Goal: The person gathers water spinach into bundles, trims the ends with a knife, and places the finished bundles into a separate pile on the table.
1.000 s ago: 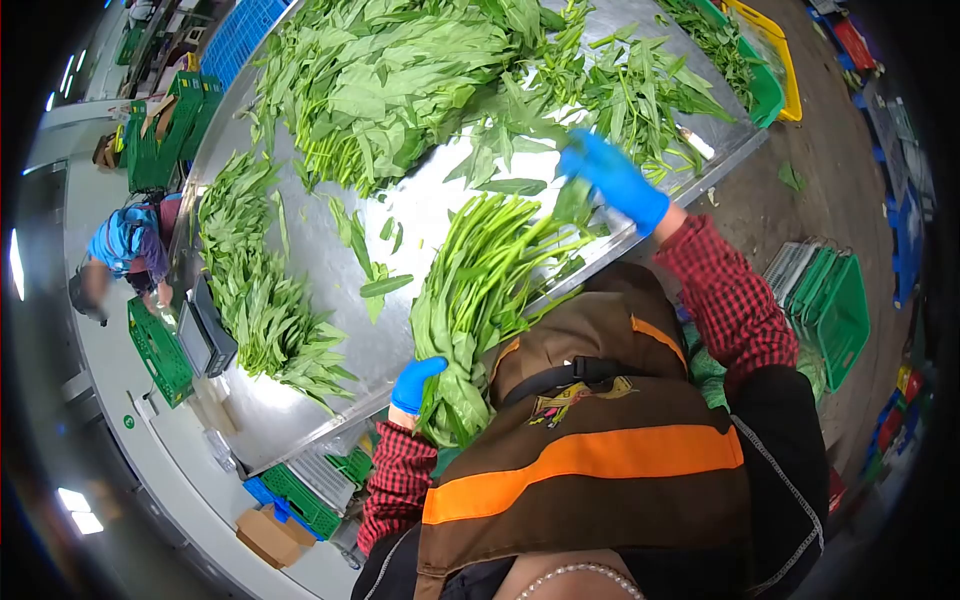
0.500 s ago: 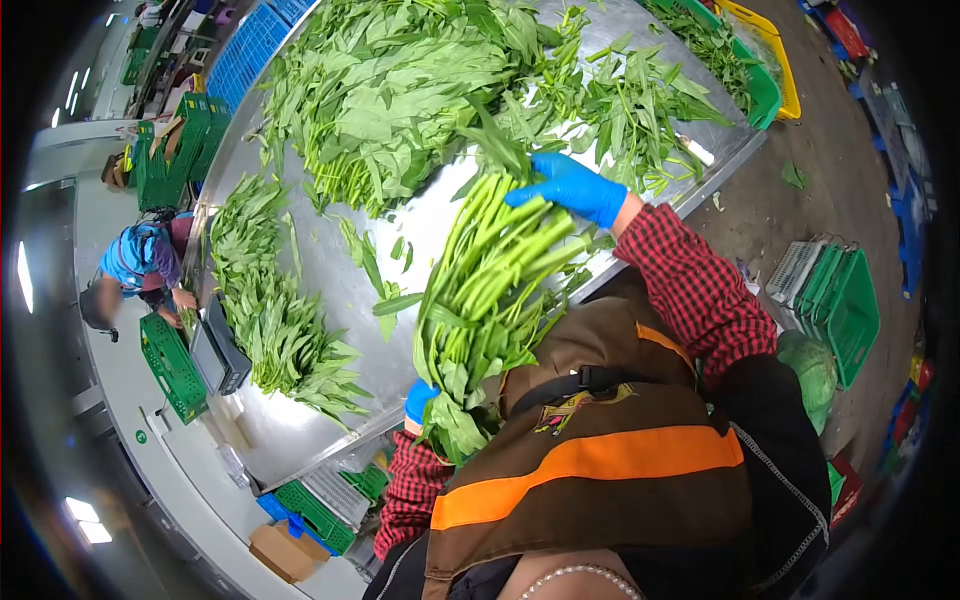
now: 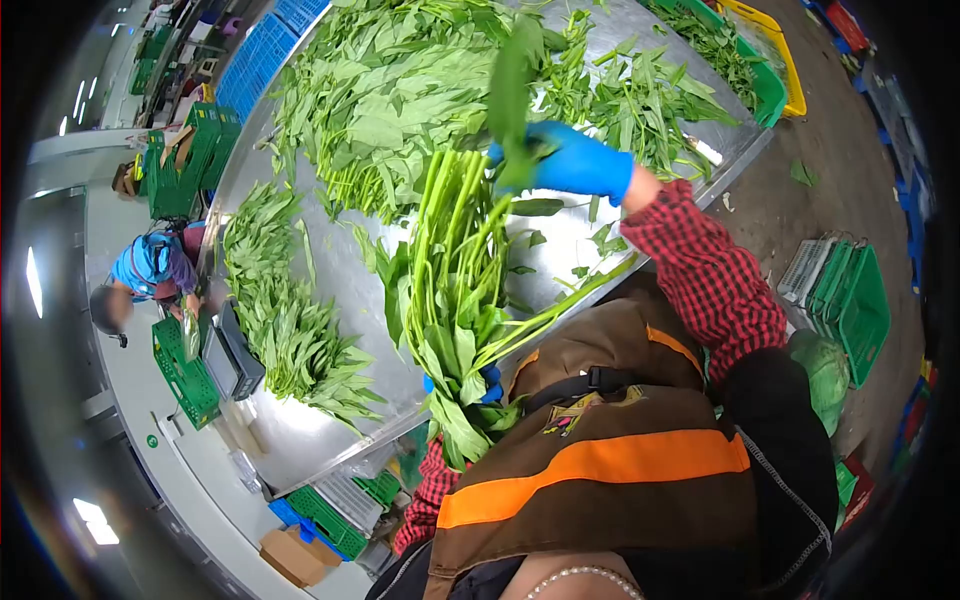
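Note:
My left hand (image 3: 491, 386), in a blue glove, is wrapped round the leafy lower end of a bunch of water spinach (image 3: 450, 245), mostly hidden behind its leaves. The cut stems point up and away from me over the metal table (image 3: 345, 270). Beside the stem ends, my blue-gloved right hand (image 3: 580, 162) has its fingers closed on a loose water spinach leaf (image 3: 510, 90), blurred by motion. A few stems hang out of the bunch toward the right. Behind lies a large heap of water spinach (image 3: 390, 90), with more loose stems (image 3: 640, 110) to its right.
A row of bundled water spinach (image 3: 290, 310) lies on the left. Beyond it, a co-worker (image 3: 150, 265) stands near a grey scale-like device (image 3: 232, 350) and a green crate (image 3: 185, 370). Green and yellow crates (image 3: 770, 60) border the far right corner; stacked baskets (image 3: 850, 310) stand on the floor.
The bunch has swung more upright and a little left, its stems spreading. My right hand has come off the stems and now has a loose leaf.

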`<state>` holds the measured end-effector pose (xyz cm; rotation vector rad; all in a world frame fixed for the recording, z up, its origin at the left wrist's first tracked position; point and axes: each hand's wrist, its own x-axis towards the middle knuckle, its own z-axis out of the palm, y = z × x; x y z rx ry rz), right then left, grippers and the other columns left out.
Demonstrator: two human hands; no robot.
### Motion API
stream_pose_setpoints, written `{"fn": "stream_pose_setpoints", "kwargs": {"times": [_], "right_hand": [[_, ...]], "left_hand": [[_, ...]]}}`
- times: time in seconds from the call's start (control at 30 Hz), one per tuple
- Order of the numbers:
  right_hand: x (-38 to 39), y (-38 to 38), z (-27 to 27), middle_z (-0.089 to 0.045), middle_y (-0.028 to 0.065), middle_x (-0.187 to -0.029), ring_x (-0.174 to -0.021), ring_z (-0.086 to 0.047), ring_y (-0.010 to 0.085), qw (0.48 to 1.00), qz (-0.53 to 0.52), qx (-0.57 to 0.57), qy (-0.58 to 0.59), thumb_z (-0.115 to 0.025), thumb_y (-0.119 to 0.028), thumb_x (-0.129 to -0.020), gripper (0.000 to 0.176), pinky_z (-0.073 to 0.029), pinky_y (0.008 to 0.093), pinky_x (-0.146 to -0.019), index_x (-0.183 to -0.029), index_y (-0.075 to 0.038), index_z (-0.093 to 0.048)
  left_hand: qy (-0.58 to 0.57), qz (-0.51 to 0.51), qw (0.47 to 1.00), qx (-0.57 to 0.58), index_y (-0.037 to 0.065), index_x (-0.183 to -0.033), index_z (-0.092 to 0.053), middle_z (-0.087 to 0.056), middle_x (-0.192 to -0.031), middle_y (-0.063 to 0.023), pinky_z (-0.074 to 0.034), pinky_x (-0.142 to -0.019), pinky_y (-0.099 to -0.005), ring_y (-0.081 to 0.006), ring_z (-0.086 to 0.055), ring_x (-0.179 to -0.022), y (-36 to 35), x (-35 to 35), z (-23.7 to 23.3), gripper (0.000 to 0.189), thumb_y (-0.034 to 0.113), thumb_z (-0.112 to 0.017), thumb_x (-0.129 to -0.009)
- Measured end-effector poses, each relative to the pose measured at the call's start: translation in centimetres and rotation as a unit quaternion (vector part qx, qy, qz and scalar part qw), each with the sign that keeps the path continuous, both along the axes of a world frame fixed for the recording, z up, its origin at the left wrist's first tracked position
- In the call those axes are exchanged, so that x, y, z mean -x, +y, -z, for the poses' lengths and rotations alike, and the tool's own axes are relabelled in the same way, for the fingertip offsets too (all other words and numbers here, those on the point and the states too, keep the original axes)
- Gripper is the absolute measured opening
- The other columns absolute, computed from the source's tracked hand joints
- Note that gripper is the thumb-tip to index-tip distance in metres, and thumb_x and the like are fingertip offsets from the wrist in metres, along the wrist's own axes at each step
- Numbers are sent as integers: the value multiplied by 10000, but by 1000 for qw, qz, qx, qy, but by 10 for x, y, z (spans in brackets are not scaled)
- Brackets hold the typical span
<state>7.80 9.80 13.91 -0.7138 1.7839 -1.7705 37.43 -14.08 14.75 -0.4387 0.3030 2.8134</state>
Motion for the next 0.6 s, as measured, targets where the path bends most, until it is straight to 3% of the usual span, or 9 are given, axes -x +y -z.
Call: {"fn": "stream_pose_setpoints", "kwargs": {"times": [0.03, 0.1, 0.13, 0.17, 0.23, 0.27, 0.37, 0.5, 0.6], "right_hand": [[-5, -6, -12, -680, 63, -934, -848, -606, 125, 999, -9, -37, 8, -776, -237, -733, 381, -480, 286, -809, -1029, -34, -649], [-15, -21, -14, -679, 80, -939, -860, -609, 138, 999, -13, 51, 6, -802, -248, -688, 435, -478, 297, -822, -1040, -47, -643], [-15, -26, -10, -665, 53, -993, -901, -596, 133, 997, -3, 48, 52, -781, -163, -694, 506, -472, 298, -856, -1144, -28, -596], [-18, -33, -10, -665, 53, -993, -901, -596, 133, 998, -4, 48, 51, -781, -163, -694, 506, -472, 298, -856, -1144, -28, -596], [-26, -44, -10, -670, 39, -976, -887, -597, 119, 996, 74, 32, 23, -797, -171, -711, 458, -479, 284, -830, -1107, -28, -617], [-24, -48, -6, -690, 76, -958, -839, -615, 117, 992, 47, 85, -82, -796, -210, -712, 418, -487, 270, -772, -1039, 4, -648], [-18, -43, -2, -693, 55, -916, -794, -614, 102, 982, -23, 126, -141, -786, -182, -727, 369, -487, 254, -719, -1024, -6, -657], [-10, -33, 7, -682, 7, -890, -762, -600, 82, 996, -22, -35, -79, -787, -154, -741, 353, -492, 247, -704, -1046, -33, -656], [-18, -32, 12, -660, -3, -807, -721, -588, 83, 996, 33, -17, -80, -790, -181, -730, 280, -482, 255, -665, -934, -40, -661]], "left_hand": [[5, 0, 1000, 1, 13, -1378, -378, -538, -1270, -139, -475, -941, -432, -277, -547, -1139, 1, -1, 0, 717, 44, -679, -728], [6, 1, 1000, 4, 14, -1378, -378, -538, -1270, -138, -475, -941, -431, -276, -547, -1139, -1, -3, 0, 721, 43, -683, -725], [5, -1, 1000, 3, 14, -1378, -378, -538, -1270, -137, -475, -941, -430, -276, -547, -1139, 0, -3, -1, 723, 43, -684, -724], [4, -1, 1000, 6, 14, -1378, -378, -538, -1270, -137, -475, -941, -430, -275, -547, -1139, 0, -4, 0, 724, 42, -686, -723], [3, -3, 1000, 9, 14, -1378, -378, -538, -1270, -136, -474, -941, -429, -274, -546, -1139, -1, -6, 0, 728, 41, -689, -721], [5, -4, 1000, 8, 14, -1378, -378, -538, -1269, -135, -474, -941, -428, -273, -546, -1139, 0, -7, -1, 730, 41, -691, -719], [10, -10, 1000, 4, 15, -1378, -378, -539, -1269, -133, -474, -941, -427, -272, -546, -1139, 1, -7, 0, 735, 39, -695, -716], [15, -18, 1000, 4, 15, -1379, -378, -539, -1269, -131, -473, -942, -425, -269, -545, -1140, 3, -6, 0, 742, 37, -702, -711], [19, -16, 1000, 7, 15, -1379, -378, -539, -1269, -130, -473, -942, -423, -267, -545, -1140, 2, -3, -1, 747, 36, -707, -708]]}}
